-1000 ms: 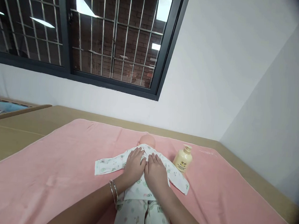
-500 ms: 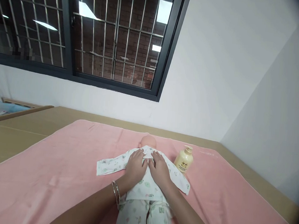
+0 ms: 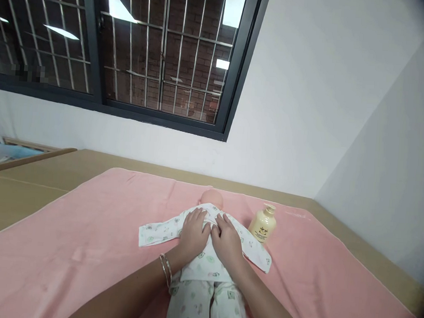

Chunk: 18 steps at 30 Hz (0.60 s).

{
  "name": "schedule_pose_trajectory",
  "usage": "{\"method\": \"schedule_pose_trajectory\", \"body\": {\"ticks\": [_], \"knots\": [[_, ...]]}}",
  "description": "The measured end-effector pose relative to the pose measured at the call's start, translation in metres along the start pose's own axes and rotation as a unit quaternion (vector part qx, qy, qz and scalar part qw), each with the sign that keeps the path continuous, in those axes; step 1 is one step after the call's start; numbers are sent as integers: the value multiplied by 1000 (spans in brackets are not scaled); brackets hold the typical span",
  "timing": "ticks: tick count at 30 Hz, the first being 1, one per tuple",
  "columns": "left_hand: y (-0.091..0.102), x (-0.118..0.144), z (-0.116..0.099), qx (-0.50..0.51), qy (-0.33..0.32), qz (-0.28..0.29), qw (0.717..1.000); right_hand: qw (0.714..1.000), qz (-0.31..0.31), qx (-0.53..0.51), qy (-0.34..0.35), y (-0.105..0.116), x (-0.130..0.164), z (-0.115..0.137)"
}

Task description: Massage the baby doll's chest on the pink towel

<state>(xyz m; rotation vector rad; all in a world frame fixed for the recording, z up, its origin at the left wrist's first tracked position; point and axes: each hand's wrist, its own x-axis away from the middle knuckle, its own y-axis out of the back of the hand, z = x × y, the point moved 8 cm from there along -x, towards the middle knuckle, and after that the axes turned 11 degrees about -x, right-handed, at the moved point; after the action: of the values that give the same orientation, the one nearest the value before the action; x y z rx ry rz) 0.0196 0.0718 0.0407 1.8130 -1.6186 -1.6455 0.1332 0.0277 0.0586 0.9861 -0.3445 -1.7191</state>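
Note:
A baby doll (image 3: 212,198) lies stretched out on a pink blanket (image 3: 94,228), head toward the wall, dressed in a white printed top (image 3: 208,267) and matching trousers (image 3: 190,305). My left hand (image 3: 194,235) rests flat on the left side of its upper body, fingers extended toward the head; two bracelets circle that wrist. On the right side my right hand (image 3: 227,240) lies likewise, palm down and fingers stretched. The thumbs nearly meet at the middle. Both sleeves spread outward, and the doll's hands do not show. Beyond the right sleeve stands a pale yellow pump bottle (image 3: 263,224).
The blanket covers a tan surface (image 3: 99,158) that borders a white wall (image 3: 291,111). A dark-framed window (image 3: 160,119) with metal bars is above. At the far left, behind a raised edge, lies something light blue (image 3: 12,152).
The view has shifted slightly. Both hands stay on the doll's upper body, with at most a small slide; the bottle and sleeves keep their places.

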Motion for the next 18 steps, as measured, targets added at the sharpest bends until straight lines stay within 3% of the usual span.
{"method": "schedule_pose_trajectory", "body": {"ticks": [13,18], "knots": [[-2,0,2,14,10,-1,1000,999,23,32,-11,-9,-6,-12],[2,4,3,45,17,-15,999,994,-42,87,53,2,3,8]]}}
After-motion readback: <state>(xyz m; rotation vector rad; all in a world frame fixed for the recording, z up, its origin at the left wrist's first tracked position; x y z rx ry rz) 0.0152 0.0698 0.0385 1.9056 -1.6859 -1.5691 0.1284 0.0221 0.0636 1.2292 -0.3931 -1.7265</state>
